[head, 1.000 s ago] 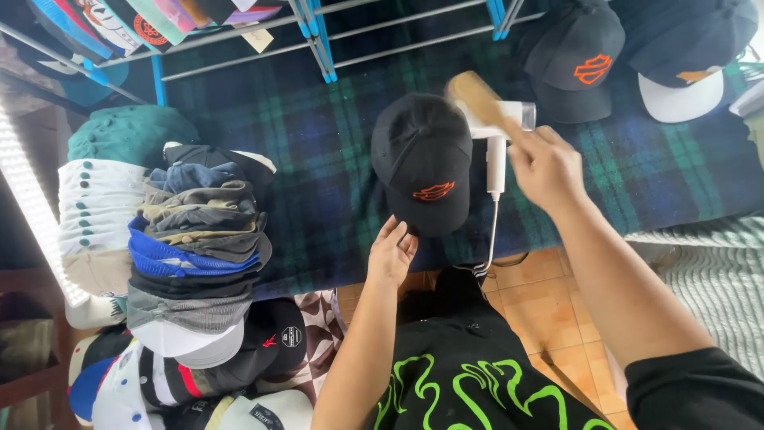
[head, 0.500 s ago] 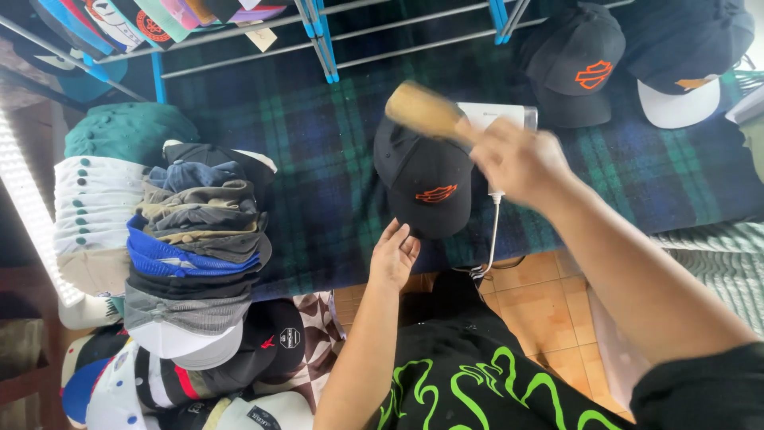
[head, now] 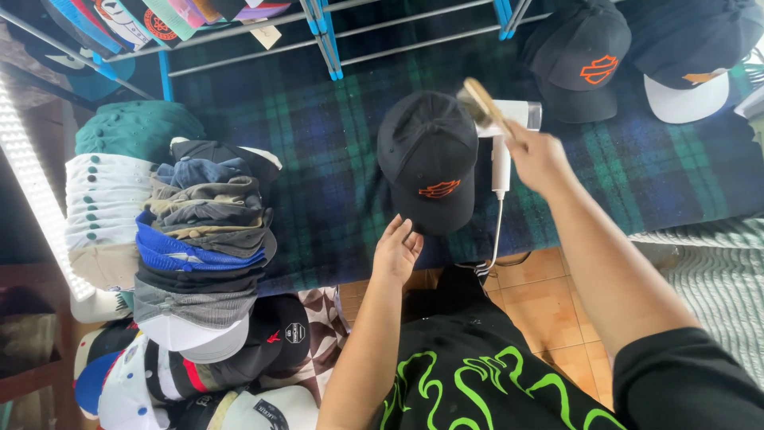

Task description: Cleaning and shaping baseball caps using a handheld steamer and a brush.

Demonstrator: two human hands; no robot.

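Observation:
A black cap with an orange emblem lies on the dark plaid cloth, its brim toward me. My left hand rests at the brim's near edge, fingers touching it. My right hand is closed on a wooden-handled brush, held just right of the cap's crown. Behind the brush a white hair dryer lies on the cloth, its cord hanging over the front edge.
Two tall stacks of caps stand at the left, more caps piled below them. Another black cap and a navy and white cap lie at the far right. A metal rack runs along the back.
My right hand swung the brush left over the cap's crown, then back to the right beside it. The left hand stayed at the brim.

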